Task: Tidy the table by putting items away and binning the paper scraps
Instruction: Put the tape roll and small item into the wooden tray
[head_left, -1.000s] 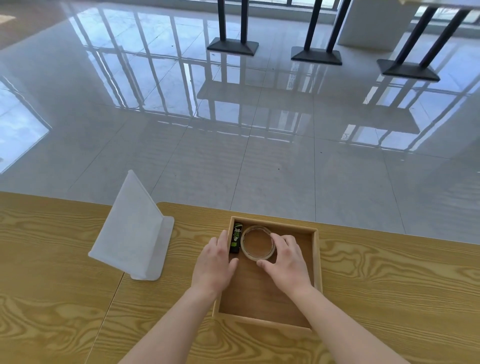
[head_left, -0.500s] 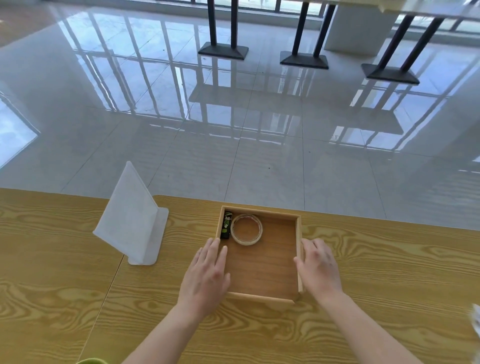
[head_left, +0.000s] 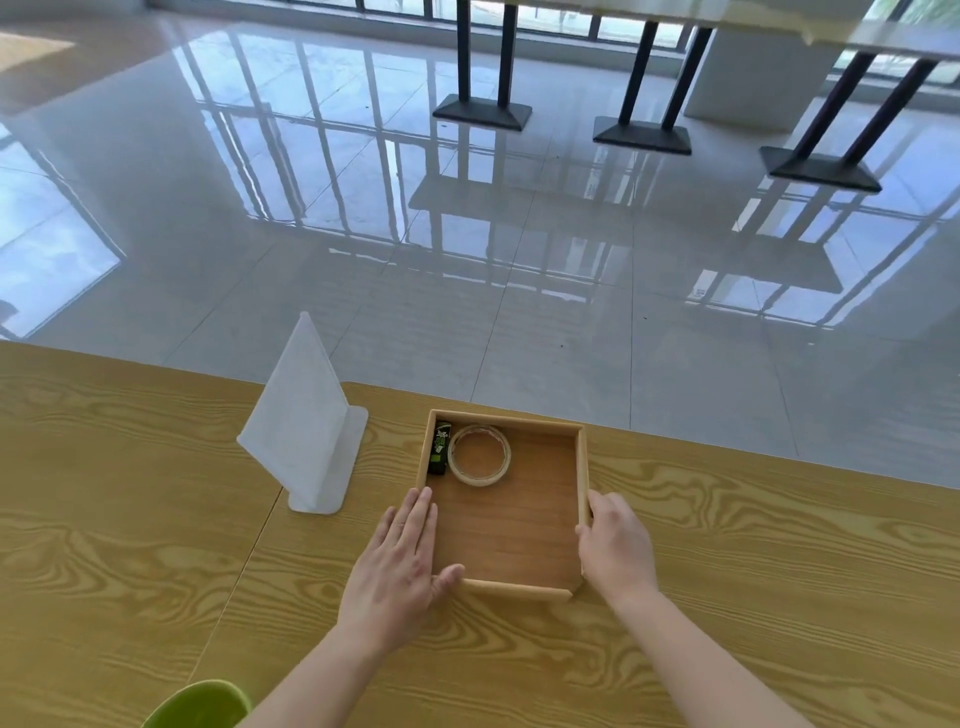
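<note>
A shallow wooden tray (head_left: 506, 420) sits on the wooden table near its far edge. In the tray's far left corner lie a clear tape roll (head_left: 478, 481) and, beside it against the left wall, a small black and green lighter (head_left: 440, 448). My left hand (head_left: 400, 566) lies flat along the tray's left wall, fingers straight and thumb hooked on the front left corner. My right hand (head_left: 615, 545) grips the right wall, thumb inside and fingers outside. No paper scraps are in view.
A white sign stand (head_left: 306, 431) stands just left of the tray. A green rim (head_left: 200, 704) pokes in at the bottom left. The table's far edge (head_left: 727, 460) runs close behind the tray, with glossy floor and black table bases beyond.
Both hands left the tape roll inside the tray and drew back to the tray's two sides. The white scrap seen at the right edge half a second ago is out of view.
</note>
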